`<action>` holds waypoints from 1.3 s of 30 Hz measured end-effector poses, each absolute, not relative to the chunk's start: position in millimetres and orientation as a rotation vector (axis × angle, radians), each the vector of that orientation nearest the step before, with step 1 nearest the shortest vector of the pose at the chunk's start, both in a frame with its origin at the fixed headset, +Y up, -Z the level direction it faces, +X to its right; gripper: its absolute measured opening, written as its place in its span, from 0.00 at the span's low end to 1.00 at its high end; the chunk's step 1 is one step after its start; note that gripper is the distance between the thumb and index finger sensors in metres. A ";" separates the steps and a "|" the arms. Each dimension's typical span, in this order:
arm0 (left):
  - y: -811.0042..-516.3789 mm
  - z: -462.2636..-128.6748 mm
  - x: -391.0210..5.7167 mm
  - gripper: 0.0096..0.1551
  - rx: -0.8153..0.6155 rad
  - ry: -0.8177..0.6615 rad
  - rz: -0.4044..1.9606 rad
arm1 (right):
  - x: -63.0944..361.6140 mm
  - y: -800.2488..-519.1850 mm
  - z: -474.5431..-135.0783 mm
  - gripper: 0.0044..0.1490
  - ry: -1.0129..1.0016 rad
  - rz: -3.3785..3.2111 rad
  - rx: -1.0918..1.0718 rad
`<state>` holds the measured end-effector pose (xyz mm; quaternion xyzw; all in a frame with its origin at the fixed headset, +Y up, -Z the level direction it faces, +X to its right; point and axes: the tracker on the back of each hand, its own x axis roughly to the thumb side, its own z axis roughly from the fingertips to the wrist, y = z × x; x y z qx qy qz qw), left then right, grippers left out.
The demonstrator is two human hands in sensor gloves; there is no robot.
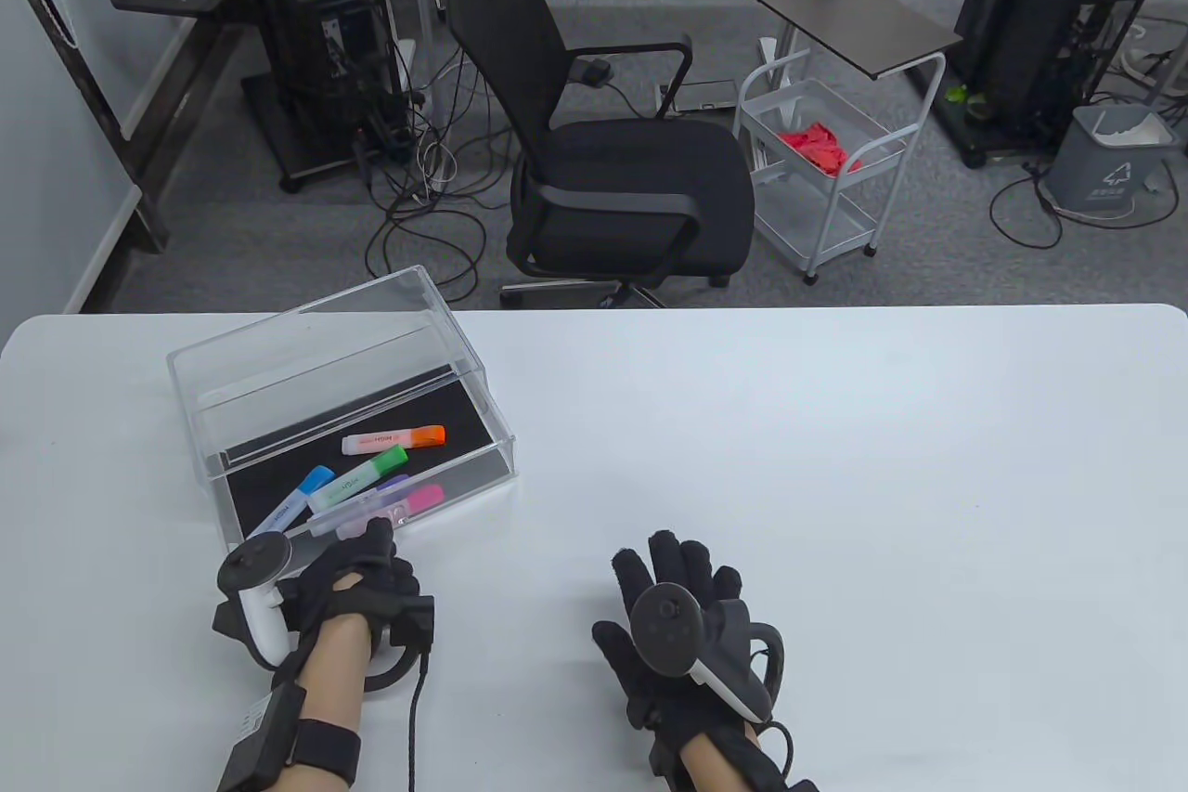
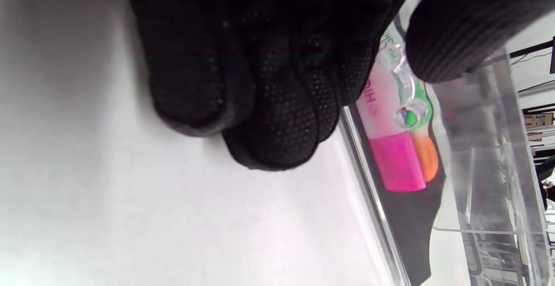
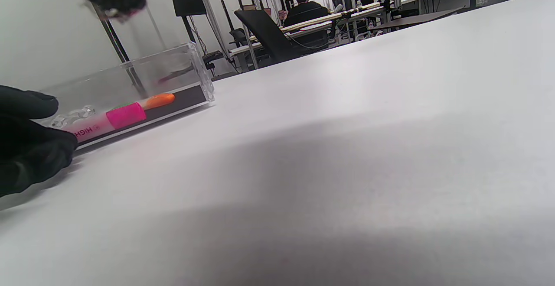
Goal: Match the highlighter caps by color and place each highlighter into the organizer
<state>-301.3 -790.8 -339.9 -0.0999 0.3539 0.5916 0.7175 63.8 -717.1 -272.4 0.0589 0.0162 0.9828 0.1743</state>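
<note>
Table view: five capped highlighters lie inside the clear organizer (image 1: 232,383) near the table's left edge, on its black floor. Pink highlighter (image 1: 408,502) sits nearest the front wall, long axis roughly parallel to that wall, cap toward the table's right. Purple one (image 1: 394,484) is mostly hidden just behind it. Green highlighter (image 1: 357,478) and blue highlighter (image 1: 295,504) run diagonally, caps toward the far right corner of the organizer. Orange highlighter (image 1: 394,439) lies farthest back, nearly level, cap to the right.

Left hand (image 1: 348,588) is at the organizer's front wall: one finger reaches up to the clear latch (image 2: 405,86), the others are curled together on the table. Whether it pinches the latch or only touches it, I cannot tell. Right hand (image 1: 682,634) rests flat on the table near its front edge, fingers spread and relaxed, holding nothing, well apart from the organizer.

Judgement: all caps appear matched; task looks close to done.

Risks: a pull on the latch could drag the light box toward the table's front edge. A jolt could roll the pens and shuffle them. The raised lid could drop on the left finger if bumped.
</note>
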 end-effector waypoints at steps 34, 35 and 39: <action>-797.7 -426.7 -334.1 0.31 -0.292 0.676 1.259 | 70.6 -723.0 -279.7 0.49 0.098 2.829 0.100; -797.4 -429.0 -336.0 0.31 -0.299 0.667 1.250 | 70.8 -723.1 -279.7 0.49 0.099 2.830 0.098; -797.3 -438.4 -343.0 0.31 -0.329 0.639 1.230 | 71.7 -722.7 -279.1 0.49 0.094 2.830 0.087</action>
